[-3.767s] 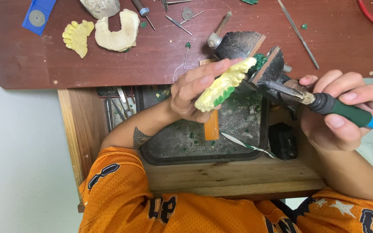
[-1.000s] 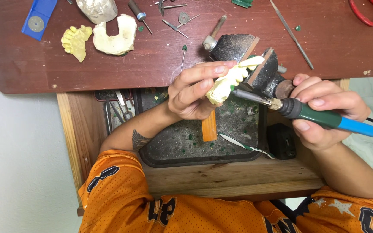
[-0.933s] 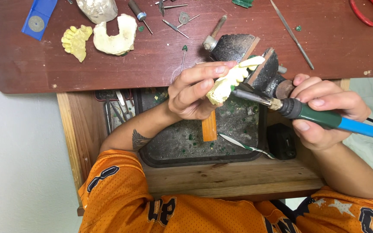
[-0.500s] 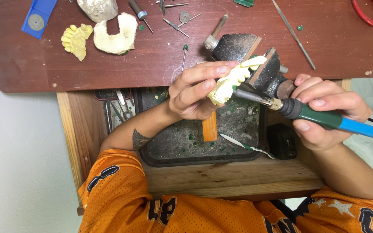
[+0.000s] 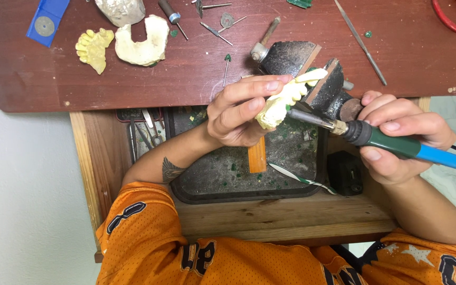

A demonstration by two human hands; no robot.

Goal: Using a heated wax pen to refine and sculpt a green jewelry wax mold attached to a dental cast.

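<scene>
Pale yellow dental cast sits pinched in the fingers of the left hand, held up against the dark bench block at the edge of the brown counter. Right hand is closed around a green and blue handpiece, its metal tip touching the cast. Two more casts lie on the counter, well apart, and a dark tray lies below the hands.

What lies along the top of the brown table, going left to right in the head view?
Blue card → small yellow tooth cast → pale U-shaped jaw cast → loose drill bits → thin metal rod → red scissors.
</scene>
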